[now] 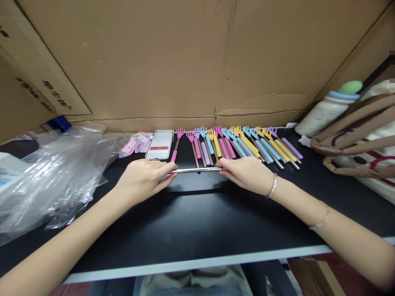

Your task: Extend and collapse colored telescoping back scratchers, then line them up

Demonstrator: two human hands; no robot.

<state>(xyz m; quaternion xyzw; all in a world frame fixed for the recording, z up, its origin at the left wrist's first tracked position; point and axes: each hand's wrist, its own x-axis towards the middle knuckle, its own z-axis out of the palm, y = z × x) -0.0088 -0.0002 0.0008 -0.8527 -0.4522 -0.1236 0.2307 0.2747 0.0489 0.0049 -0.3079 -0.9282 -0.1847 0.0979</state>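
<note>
My left hand (146, 181) pinches one end of a thin metal rod, and my right hand (247, 174) pinches the other end. This looks like a back scratcher (197, 169) held level above the table, with a bit of pink by my right fingers. Both its ends are hidden in my hands. Just behind my left fingers lies a pink back scratcher (177, 144). Farther right, several back scratchers (240, 142) in pink, purple, blue and yellow lie in a row, claw heads pointing away from me.
Clear plastic bags (68, 172) cover the left side of the black table (191, 230). A phone (159, 147) and colourful cards (135, 144) lie at the back. On the right are a white bottle (324, 111) and a cloth bag (367, 144). Cardboard (185, 61) walls the back.
</note>
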